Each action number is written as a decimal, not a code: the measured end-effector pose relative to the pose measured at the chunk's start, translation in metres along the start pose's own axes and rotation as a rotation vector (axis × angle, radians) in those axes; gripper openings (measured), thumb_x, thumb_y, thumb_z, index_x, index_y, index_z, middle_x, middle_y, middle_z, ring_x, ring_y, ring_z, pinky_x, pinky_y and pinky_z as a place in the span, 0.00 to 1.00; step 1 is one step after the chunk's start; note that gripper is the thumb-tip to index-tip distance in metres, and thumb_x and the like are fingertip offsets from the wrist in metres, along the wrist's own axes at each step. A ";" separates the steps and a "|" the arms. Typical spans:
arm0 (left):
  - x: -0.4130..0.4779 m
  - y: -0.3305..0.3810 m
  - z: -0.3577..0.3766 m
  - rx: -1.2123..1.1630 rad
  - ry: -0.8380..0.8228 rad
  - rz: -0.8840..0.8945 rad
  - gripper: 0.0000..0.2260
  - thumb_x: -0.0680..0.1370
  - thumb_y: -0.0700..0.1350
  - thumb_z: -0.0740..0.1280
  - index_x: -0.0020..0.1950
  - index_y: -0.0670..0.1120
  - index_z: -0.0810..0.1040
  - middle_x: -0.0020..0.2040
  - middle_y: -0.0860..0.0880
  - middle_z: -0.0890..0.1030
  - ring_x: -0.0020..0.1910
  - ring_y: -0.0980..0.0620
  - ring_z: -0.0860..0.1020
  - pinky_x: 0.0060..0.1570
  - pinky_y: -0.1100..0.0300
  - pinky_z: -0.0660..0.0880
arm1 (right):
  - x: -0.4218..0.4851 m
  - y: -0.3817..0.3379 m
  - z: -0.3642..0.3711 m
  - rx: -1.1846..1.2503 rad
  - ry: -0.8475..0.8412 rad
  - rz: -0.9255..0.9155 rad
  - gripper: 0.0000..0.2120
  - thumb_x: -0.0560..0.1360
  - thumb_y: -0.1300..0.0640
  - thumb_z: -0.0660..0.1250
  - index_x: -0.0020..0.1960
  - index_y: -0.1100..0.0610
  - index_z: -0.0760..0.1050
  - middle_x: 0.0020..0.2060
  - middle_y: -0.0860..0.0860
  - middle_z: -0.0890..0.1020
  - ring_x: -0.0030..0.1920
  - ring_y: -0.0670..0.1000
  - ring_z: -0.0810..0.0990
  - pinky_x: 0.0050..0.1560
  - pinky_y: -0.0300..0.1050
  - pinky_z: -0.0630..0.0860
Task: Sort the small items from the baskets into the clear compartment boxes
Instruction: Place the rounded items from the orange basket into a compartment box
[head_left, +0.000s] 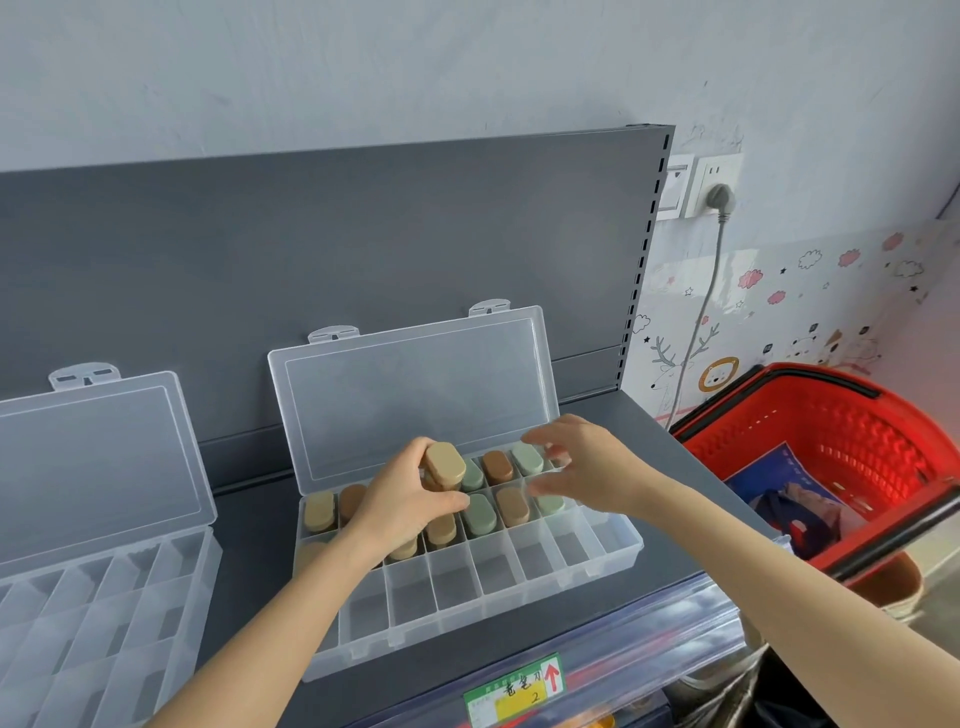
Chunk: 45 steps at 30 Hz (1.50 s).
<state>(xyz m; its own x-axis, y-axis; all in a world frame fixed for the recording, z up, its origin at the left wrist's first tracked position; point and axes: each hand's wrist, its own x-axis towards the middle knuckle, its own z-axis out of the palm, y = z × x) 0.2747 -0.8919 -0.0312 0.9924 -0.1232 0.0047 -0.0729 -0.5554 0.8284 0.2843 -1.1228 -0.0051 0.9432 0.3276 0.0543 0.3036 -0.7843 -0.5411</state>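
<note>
At the far left, an empty clear plastic compartment box (104, 597) with its lid raised sits on the dark grey metal shelf (249, 545), cut off by the frame edge. Just beside it stands a second clear plastic compartment box (498, 577), its back two rows partly filled with small tan, brown and pale green oblong blocks, its front row bare.

Over the middle of this box, the left hand (400, 499) has its thumb and fingers curled round a tan rounded oblong block (445, 462), raised above the compartments. The block looks rigid, light and smooth, so it is best pinched across its long sides. The right hand (582, 467) hovers over the back right compartments, fingers spread and holding nothing.

At the right is a red plastic shopping basket (857, 436). Its contents are hard to make out. The left hand hides the cells below it, and the right fingertips are blurred.
</note>
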 end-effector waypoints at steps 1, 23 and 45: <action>0.000 0.004 0.002 0.015 -0.011 0.015 0.19 0.68 0.46 0.78 0.53 0.54 0.73 0.48 0.56 0.79 0.49 0.55 0.77 0.50 0.55 0.75 | 0.000 -0.006 0.000 0.029 0.013 -0.033 0.27 0.71 0.49 0.73 0.67 0.50 0.72 0.59 0.48 0.75 0.53 0.46 0.76 0.52 0.36 0.75; 0.005 0.017 0.015 0.731 -0.128 0.328 0.34 0.76 0.59 0.66 0.77 0.53 0.54 0.78 0.53 0.52 0.77 0.53 0.47 0.75 0.53 0.53 | -0.016 0.035 -0.026 -0.190 0.031 0.181 0.15 0.73 0.49 0.68 0.54 0.57 0.77 0.48 0.52 0.78 0.47 0.51 0.78 0.50 0.50 0.79; -0.014 0.005 0.003 0.674 -0.055 0.180 0.36 0.76 0.59 0.65 0.78 0.57 0.48 0.78 0.56 0.51 0.77 0.56 0.48 0.73 0.55 0.54 | -0.005 0.031 0.008 -0.174 -0.015 -0.011 0.25 0.75 0.50 0.66 0.70 0.53 0.68 0.67 0.50 0.68 0.64 0.55 0.70 0.63 0.47 0.72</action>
<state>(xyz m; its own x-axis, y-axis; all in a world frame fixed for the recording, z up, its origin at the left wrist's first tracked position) 0.2601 -0.8959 -0.0290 0.9539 -0.2929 0.0659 -0.2992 -0.9093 0.2892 0.2881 -1.1450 -0.0289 0.9380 0.3437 0.0461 0.3339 -0.8593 -0.3875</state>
